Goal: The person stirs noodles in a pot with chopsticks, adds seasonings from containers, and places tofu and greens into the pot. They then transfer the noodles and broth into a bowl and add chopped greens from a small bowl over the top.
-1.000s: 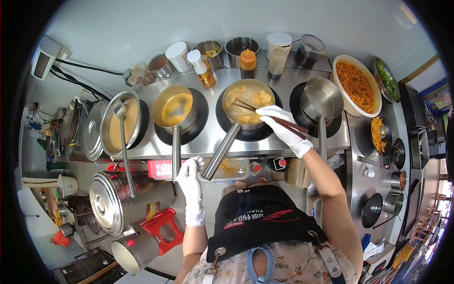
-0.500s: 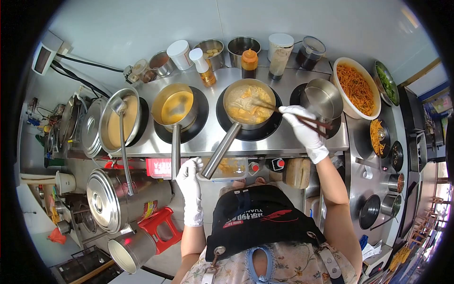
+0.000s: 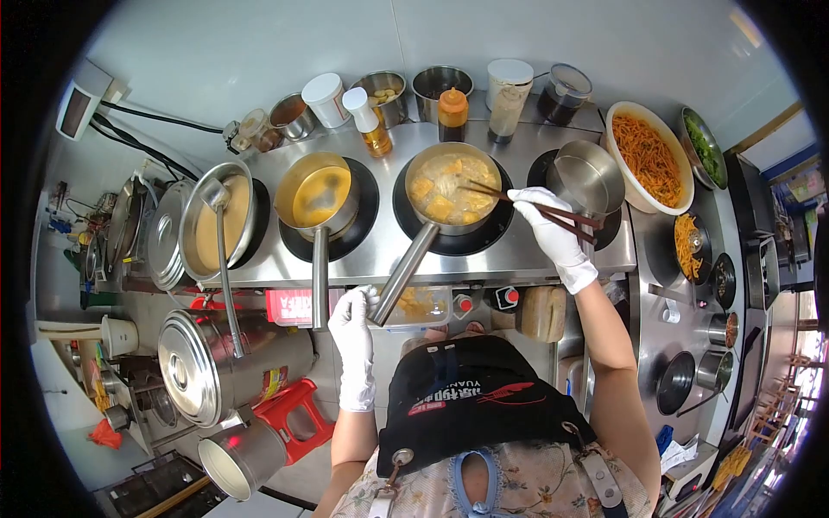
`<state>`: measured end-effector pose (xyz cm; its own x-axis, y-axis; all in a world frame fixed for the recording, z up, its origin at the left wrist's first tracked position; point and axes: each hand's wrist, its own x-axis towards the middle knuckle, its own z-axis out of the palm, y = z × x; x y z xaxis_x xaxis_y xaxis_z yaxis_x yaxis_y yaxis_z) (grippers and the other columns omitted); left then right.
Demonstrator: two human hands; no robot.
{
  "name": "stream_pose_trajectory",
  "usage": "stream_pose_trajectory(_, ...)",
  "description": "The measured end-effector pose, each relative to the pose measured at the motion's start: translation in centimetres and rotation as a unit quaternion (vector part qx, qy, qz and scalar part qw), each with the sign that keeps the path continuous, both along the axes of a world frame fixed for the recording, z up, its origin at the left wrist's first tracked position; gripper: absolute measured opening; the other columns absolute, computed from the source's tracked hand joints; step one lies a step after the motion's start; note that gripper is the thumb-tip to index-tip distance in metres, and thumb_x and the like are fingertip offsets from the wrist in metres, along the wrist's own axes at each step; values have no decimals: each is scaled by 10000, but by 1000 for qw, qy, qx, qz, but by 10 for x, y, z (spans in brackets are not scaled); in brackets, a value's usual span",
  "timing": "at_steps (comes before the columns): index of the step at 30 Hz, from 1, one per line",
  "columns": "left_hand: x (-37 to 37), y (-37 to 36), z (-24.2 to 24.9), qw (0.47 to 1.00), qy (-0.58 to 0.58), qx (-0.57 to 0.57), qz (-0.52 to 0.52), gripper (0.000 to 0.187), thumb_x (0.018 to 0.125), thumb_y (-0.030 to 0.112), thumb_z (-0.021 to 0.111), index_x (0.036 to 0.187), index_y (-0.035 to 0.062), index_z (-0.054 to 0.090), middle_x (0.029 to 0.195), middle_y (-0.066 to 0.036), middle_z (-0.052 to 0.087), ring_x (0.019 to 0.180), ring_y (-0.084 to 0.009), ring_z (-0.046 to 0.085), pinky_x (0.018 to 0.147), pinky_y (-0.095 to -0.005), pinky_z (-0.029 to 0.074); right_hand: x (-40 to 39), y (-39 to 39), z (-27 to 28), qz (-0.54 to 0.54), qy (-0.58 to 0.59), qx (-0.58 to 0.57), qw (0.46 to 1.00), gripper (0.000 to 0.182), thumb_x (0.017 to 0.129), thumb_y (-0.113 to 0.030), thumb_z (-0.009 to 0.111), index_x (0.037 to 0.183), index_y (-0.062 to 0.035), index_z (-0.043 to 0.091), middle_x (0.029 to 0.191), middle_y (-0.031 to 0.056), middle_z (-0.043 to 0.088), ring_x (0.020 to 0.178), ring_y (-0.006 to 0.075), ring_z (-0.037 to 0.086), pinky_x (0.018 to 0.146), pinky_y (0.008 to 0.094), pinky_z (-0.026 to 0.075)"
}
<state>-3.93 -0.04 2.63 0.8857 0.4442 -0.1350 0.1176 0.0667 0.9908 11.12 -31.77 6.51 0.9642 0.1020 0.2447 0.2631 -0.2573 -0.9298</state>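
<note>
Right hand (image 3: 554, 238) clamped on chopsticks (image 3: 496, 194), tips in the pot (image 3: 466, 230) at 12 o'clock, entering from its 3. Left hand (image 3: 352, 330): fingers bunched beside the pot handle (image 3: 408, 268), which points to 7; can't tell if touching. Chopsticks look light, stiff; hold upper half. Pot likely heavy, sloshy; take handle's far end. Apron (image 3: 471, 367) reads "YUAN"; other print unclear.

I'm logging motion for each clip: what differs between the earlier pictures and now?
The right hand has shifted to the right since the first picture, drawing the chopsticks with it; their tips remain over the steaming pan. The food inside has been rearranged. Nothing was visibly taken hold of or let go. The pan and the left hand stayed about where they were.
</note>
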Motion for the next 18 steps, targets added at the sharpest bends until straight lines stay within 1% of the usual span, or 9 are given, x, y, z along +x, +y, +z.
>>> stream_pose_trajectory(4,-1,-1,2,1000,0,-1,6,201,984,109,524,1046,-35,650,964,-95,685,847,-131,646,791,-258,520,-17,1,25,-41,-18,-49,998,141,869,-43,631,987,-9,699,969,85,691,914,181,657,835,283,504)
stream_pose_trajectory(5,-2,-1,2,1000,4,-3,10,201,984,109,523,1046,-34,651,963,-92,685,845,-129,645,790,-256,519,-21,2,29,-40,-43,-55,997,140,871,-42,634,988,-14,704,964,90,691,900,186,662,827,287,509)
stream_pose_trajectory(8,-3,-1,-1,1000,5,-4,7,199,984,108,523,1045,-31,652,960,-87,687,842,-125,644,788,-254,518,-27,19,27,7,-91,-10,996,138,869,-47,644,991,-14,700,972,93,688,916,193,659,836,291,505)
stream_pose_trajectory(9,-3,-1,-2,1000,2,-2,2,198,984,108,523,1044,-29,654,958,-85,687,840,-124,644,787,-253,517,-26,24,23,43,-93,-39,994,149,865,-49,654,1006,-17,693,981,99,682,937,198,652,848,291,499)
stream_pose_trajectory(10,-3,-1,-2,1000,2,0,-1,198,984,108,523,1044,-29,654,958,-85,687,840,-124,644,787,-253,517,-26,31,14,66,-61,-6,996,154,845,-8,651,991,-17,701,1000,99,691,952,209,652,878,298,498)
stream_pose_trajectory(12,-1,-3,0,1000,-9,-6,-7,194,983,104,524,1043,-25,656,957,-85,688,839,-122,644,786,-252,516,-21,31,-5,71,-21,-22,997,174,846,-13,649,1015,-16,693,1023,99,682,964,203,643,880,291,493)
stream_pose_trajectory(14,1,-5,4,1000,-5,-4,-3,194,983,105,525,1042,-25,656,957,-85,689,838,-121,644,785,-252,516,-15,25,-9,36,-48,-25,998,176,874,-83,644,1031,-13,681,993,112,671,938,206,644,863,278,491)
stream_pose_trajectory(15,1,-6,6,1000,1,-3,3,194,982,105,525,1041,-25,657,957,-85,689,837,-121,643,785,-252,516,-16,20,-9,21,-27,-15,999,174,864,-72,652,1024,-12,685,997,110,674,939,206,647,862,282,495)
stream_pose_trajectory(18,0,-5,3,1000,-10,4,-3,193,982,103,526,1042,-26,657,958,-85,689,833,-121,643,784,-252,515,-18,8,-4,67,-48,-38,996,164,857,-57,657,1010,-10,690,995,107,681,943,203,649,859,285,500)
